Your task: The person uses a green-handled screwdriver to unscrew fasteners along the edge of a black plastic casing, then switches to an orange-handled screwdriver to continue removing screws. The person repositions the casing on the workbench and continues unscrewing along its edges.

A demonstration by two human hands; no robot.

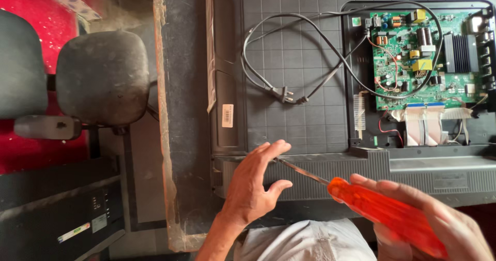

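A flat television (299, 111) lies face down on a worn table (181, 111), its rear panel open over a green circuit board (413, 59). My right hand (439, 219) grips a screwdriver (372, 204) by its orange translucent handle. The metal shaft points up and left, with its tip near the ribbed lower edge of the set. My left hand (256, 186) rests flat on that lower edge, fingers spread, its fingertips beside the screwdriver tip. A black power cord (289, 59) with a two-pin plug loops across the back of the set.
White ribbon cables (426, 126) and red wires hang below the board. A black swivel chair (101, 77) stands left of the table on a red floor. A dark device with a label (77, 214) sits at the lower left. My light trousers (305, 243) show below.
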